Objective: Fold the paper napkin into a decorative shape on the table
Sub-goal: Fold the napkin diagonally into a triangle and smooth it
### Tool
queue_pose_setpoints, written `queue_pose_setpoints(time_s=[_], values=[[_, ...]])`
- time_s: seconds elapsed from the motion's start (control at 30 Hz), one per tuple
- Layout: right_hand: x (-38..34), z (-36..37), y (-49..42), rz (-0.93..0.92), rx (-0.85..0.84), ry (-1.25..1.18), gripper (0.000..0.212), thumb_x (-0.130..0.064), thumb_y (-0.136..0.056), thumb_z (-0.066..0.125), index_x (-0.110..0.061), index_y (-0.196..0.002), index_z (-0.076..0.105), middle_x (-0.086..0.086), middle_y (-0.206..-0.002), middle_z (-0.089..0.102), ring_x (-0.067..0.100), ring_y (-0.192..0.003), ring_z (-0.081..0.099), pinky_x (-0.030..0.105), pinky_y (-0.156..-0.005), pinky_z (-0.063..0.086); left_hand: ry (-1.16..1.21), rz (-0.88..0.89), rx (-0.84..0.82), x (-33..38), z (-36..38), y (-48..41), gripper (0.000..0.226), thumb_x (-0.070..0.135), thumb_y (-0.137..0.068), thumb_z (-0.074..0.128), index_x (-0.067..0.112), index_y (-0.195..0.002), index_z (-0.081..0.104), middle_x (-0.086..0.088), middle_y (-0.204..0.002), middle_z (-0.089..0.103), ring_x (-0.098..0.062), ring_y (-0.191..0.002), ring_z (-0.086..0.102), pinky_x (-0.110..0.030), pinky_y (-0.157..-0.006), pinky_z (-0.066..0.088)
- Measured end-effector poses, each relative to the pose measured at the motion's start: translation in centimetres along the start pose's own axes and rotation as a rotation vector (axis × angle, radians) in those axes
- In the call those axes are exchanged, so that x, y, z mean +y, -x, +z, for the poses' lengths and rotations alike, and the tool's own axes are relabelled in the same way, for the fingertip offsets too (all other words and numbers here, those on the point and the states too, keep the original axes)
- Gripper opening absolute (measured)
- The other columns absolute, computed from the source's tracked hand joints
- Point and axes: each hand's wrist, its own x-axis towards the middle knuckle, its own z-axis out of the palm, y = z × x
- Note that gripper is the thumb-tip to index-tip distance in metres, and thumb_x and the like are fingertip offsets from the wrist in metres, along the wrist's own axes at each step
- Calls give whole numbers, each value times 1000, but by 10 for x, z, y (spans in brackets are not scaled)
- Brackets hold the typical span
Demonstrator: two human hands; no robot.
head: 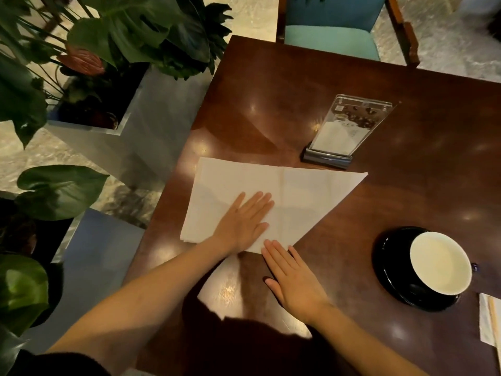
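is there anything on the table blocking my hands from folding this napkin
Nothing visible does. The left hand lies flat on the napkin; the right hand touches its near edge. The sign holder and cup sit apart from it.

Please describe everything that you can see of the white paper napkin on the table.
The paper napkin is white and thin, with faint crease lines. It lies flat on the dark wooden table, folded into a rough triangle whose long point reaches to the right. The left hand presses flat on its middle, fingers spread. The fingertips of the right hand touch its near edge. A clear acrylic sign holder stands just beyond it, apart.
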Motion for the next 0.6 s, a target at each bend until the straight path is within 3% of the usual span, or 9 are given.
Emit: queue_pose_setpoints(time_s=[0.1, 0.2, 0.33, 0.43, 0.53, 0.6], values=[[-8, -3, 0, 34, 2, -14, 60, -45, -99, 11, -10, -144, 29, 4, -153, 26, 18, -142, 23, 38, -112, 13, -4, -100, 20, -20, -3, -16, 57, 43, -97, 9, 16, -144, 26, -5, -152, 31, -22, -141, 24, -48, -115, 17], [-20, -5, 1, 77, -4, -48, 62, -46, -98, 12, -8, -142, 33, 6, -151, 31, 19, -141, 26, 38, -111, 12, 37, -165, 13, -37, -6, -30, 62, 50, -92, -4, 20, -147, 0, -2, -158, 5, -17, -145, -3, -44, -118, 0], [-43, 0, 3, 48, 13, -63, 64, -50, -92, 29, -8, -138, 42, 8, -147, 40, 21, -137, 34, 39, -109, 14, 83, -231, 59, -54, -11, -37, 66, 52, -91, 0, 19, -147, -4, -1, -158, -4, -15, -145, -9, -39, -117, -11], [-64, 3, 2, 19, 42, -88, 63, -48, -88, 32, -10, -135, 47, 7, -144, 45, 20, -135, 39, 37, -111, 19, 57, -256, 139, -52, -17, -33, 65, 51, -94, 10, 14, -147, 6, -7, -157, 10, -22, -145, 5, -35, -116, -9], [-70, -4, -3, -54, 105, -159, 55, -40, -84, 37, -14, -129, 54, 3, -137, 54, 16, -126, 50, 34, -106, 41, 173, -357, 274, -28, -23, -4, 51, 35, -95, 39, 9, -139, 37, -13, -144, 43, -29, -135, 37, -37, -116, 16], [-56, -7, -6, -51, 221, -237, 46, -26, -79, 54, -13, -123, 58, 6, -131, 59, 20, -117, 58, 37, -101, 42, 253, -431, 361, -1, -24, 36, 34, 28, -90, 46, 11, -118, 58, -10, -118, 63, -31, -112, 56, -36, -100, 32]])
